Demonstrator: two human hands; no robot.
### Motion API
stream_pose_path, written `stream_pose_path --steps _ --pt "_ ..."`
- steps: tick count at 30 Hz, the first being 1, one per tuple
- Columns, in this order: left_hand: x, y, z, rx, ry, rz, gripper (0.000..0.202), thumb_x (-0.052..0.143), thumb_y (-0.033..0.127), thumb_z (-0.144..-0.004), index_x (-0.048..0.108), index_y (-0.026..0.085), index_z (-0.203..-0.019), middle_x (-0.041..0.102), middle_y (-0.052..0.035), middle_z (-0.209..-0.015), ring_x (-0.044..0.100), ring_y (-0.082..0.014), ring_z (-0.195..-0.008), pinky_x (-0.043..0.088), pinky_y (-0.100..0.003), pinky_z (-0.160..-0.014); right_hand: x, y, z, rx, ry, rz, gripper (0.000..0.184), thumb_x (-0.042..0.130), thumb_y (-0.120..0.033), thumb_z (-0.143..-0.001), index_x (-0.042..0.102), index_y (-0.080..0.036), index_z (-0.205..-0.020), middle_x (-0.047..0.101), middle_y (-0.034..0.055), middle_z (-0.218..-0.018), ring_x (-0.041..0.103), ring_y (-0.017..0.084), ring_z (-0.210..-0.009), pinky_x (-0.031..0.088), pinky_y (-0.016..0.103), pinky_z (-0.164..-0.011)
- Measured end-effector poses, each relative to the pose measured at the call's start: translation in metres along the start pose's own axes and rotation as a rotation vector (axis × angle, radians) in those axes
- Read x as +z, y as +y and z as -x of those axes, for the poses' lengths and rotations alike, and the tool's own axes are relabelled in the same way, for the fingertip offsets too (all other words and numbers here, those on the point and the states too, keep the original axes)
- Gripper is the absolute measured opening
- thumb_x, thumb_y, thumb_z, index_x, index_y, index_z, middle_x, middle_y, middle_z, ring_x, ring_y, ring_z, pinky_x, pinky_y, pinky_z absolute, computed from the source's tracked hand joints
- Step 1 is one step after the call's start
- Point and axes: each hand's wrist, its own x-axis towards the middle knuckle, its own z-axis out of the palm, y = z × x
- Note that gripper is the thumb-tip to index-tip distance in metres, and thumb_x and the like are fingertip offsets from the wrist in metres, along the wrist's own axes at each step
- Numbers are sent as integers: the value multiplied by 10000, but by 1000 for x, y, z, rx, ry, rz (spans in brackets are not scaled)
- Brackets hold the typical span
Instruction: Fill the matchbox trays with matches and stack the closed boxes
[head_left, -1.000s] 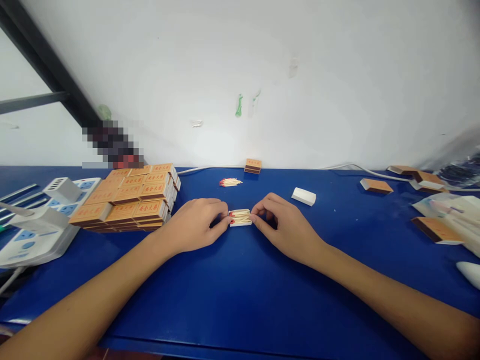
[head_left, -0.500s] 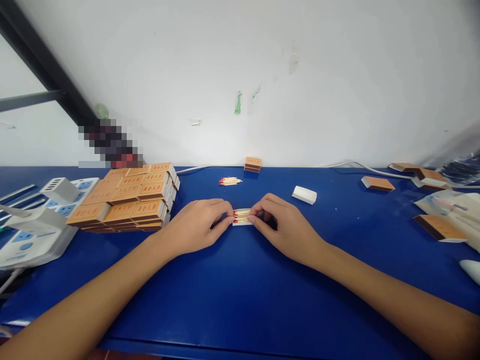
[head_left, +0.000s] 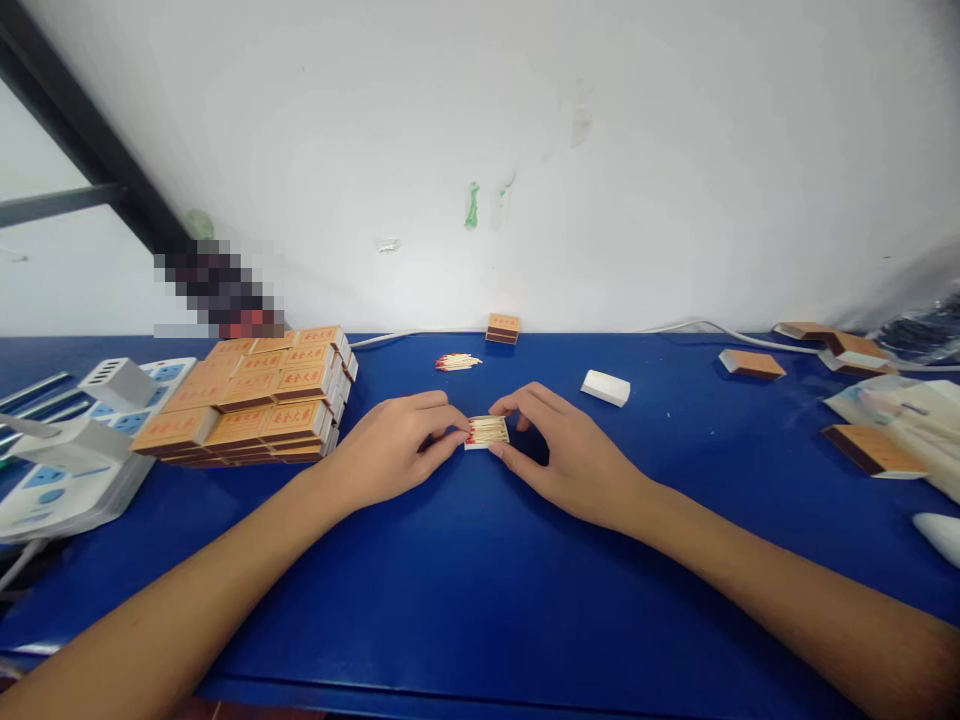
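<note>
A small white matchbox tray [head_left: 477, 446] lies on the blue table between my hands. Red-headed matches [head_left: 490, 431] fill it lengthwise, heads toward the left. At the tray's left end, my left hand [head_left: 399, 440] is closed, thumb and forefinger gripping the end. My right hand [head_left: 564, 445] spans the tray near its right end, thumb on the near side and forefinger on the far side. Behind the tray sits a loose pile of matches [head_left: 456, 362]. A white piece [head_left: 606, 387], perhaps an upturned tray, rests to the right.
Stacked matchboxes [head_left: 255, 395] stand on the left beside a white power strip [head_left: 112, 480]. One matchbox pile [head_left: 502, 328] is against the wall. More matchboxes [head_left: 752, 364] and a plastic bag [head_left: 862, 400] lie at the right. A white cable [head_left: 705, 324] runs along the wall.
My right thumb and forefinger have spread apart from over the matches to the tray's two long sides, exposing more matches. My left hand stays at the left end.
</note>
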Motion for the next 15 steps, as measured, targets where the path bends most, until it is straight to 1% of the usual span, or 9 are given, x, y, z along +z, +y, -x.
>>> stream_pose_path --steps 2,4,7,10,15 --pt "1 0 1 -3 33 1 181 576 247 -1023 729 203 -1110 618 0 -858 561 -114 -695 423 -253 -632 0 1 -1 -14 5 1 236 650 -225 -958 611 -244 -1190 651 69 -1132 639 218 -952 554 390 -819" --pt "1 0 2 -13 52 -1 205 596 262 -1011 718 212 -1168 599 8 -844 548 -112 -678 428 -252 -621 0 1 -1 -24 6 2 225 647 -222 -963 616 -244 -1185 652 71 -1135 641 221 -957 557 401 -829" --pt "0 2 3 -12 32 -20 266 591 296 -1020 710 229 -1248 597 7 -879 539 -102 -660 437 -249 -617 0 1 0 -33 4 1 197 645 -218 -969 636 -251 -1163 652 73 -1160 649 226 -996 564 408 -859" --pt "-1 3 3 -4 6 -36 270 584 305 -1025 734 237 -1238 595 4 -894 526 -90 -634 434 -248 -606 0 1 1 -40 4 13 180 646 -224 -975 648 -252 -1153 654 76 -1178 658 231 -1024 573 415 -879" --pt "1 1 4 17 20 -31 252 583 304 -1022 751 223 -1192 604 -9 -911 544 -98 -652 443 -257 -616 1 3 1 -71 11 42 187 641 -247 -988 642 -247 -1175 663 75 -1174 668 231 -1028 577 410 -879"
